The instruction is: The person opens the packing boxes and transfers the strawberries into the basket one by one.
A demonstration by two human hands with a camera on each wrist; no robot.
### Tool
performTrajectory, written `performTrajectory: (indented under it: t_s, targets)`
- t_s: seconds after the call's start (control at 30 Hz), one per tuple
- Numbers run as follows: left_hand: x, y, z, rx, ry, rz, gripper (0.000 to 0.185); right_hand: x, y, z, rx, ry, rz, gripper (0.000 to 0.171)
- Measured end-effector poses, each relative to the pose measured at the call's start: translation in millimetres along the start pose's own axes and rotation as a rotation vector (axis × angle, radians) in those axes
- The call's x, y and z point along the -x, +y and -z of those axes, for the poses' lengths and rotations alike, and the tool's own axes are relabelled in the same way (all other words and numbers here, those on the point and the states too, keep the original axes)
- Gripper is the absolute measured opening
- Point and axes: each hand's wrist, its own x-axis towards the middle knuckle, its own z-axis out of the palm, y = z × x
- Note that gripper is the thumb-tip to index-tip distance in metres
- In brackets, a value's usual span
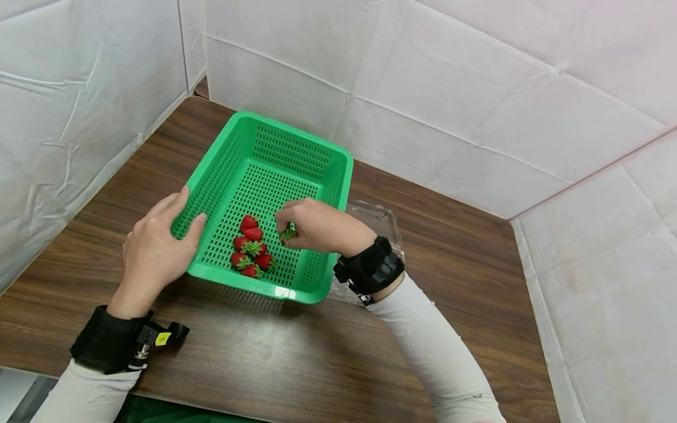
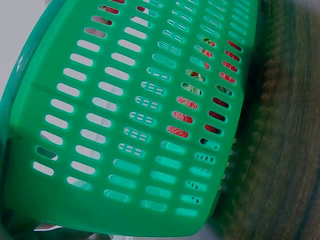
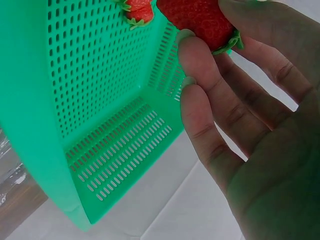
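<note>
A green slotted basket (image 1: 338, 161) stands on the wooden table. Several red strawberries (image 1: 251, 247) lie in its near corner, seen as red patches through the slots of the basket wall (image 2: 125, 125) in the left wrist view. My left hand (image 1: 158, 241) grips the basket's near left rim, thumb over the edge. My right hand (image 1: 309, 226) hovers inside the basket just right of the pile and pinches a strawberry (image 3: 197, 17) between its fingertips (image 3: 192, 47); another strawberry (image 3: 137, 10) lies just beyond on the basket floor (image 3: 90, 65).
A clear plastic clamshell box (image 1: 378, 220) sits on the table (image 1: 264, 358) behind my right wrist, against the basket's right side. White sheeting walls surround the table on the left, back and right.
</note>
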Motion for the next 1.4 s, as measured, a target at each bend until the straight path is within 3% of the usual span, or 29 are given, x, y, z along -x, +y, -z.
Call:
performTrajectory:
  t_s: [0.47,0.97,1.4]
  targets:
    - [-1.0,0.4,0.4,0.000,0.003,0.005,0.057,-22.8,8.4,-3.9,-0.036,-0.106,-0.039,0.009]
    - [-1.2,0.2,-0.4,0.004,0.015,0.000,0.057,-44.6,6.8,-12.8,-0.029,-0.201,-0.146,0.054]
    - [-0.9,0.1,-0.9,0.006,0.017,-0.002,0.056,-62.5,4.0,-24.1,0.005,-0.268,-0.206,0.058]
